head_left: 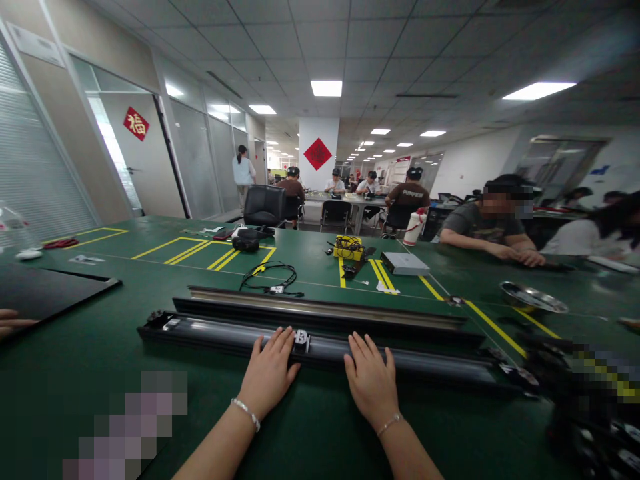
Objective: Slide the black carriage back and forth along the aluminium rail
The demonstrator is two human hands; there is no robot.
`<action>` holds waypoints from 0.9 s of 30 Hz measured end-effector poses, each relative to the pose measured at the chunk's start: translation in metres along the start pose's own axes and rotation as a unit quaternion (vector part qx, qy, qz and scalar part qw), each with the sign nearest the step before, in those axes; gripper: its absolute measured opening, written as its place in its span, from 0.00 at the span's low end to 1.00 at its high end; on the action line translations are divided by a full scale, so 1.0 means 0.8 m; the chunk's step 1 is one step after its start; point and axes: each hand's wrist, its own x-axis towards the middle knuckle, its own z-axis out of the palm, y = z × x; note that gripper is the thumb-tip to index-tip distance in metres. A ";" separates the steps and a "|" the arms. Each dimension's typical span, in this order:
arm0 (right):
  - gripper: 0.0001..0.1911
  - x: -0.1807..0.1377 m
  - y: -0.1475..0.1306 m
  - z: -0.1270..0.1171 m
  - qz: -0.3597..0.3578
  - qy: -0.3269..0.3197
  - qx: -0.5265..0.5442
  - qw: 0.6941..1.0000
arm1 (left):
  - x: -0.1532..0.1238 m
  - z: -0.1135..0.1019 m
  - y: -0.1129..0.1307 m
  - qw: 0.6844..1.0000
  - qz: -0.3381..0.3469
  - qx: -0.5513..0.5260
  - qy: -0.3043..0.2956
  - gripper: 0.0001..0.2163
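Note:
A long dark rail-like assembly [210, 333] lies crosswise on the green table in front of me, with a small silvery block [301, 340] near its middle. My left hand [270, 367] rests on it just left of the block, fingers stretched out. To the right of the block, my right hand [371, 377] lies on the same assembly, its fingers spread. Neither hand is wrapped round anything. Just behind runs a second long black channel [320, 313], parallel to the first. Small metal fittings [523, 380] show at the assembly's right end.
Beyond the channel lie a coiled black cable [270, 277], a yellow basket of wires [349, 247] and a grey box [405, 263]. A metal bowl [534, 297] and dark equipment [575, 400] are at right. Another person's hand touches a dark panel [55, 293] at left. A co-worker [490, 220] sits at right.

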 end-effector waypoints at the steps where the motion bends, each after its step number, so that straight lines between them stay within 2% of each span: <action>1: 0.25 0.000 0.000 0.000 0.000 0.000 0.000 1.000 | 0.000 0.001 0.000 1.000 -0.003 0.003 0.002 0.24; 27: 0.24 0.001 -0.001 0.001 -0.005 0.004 0.006 1.000 | 0.001 0.008 0.007 1.000 -0.015 0.003 0.004 0.24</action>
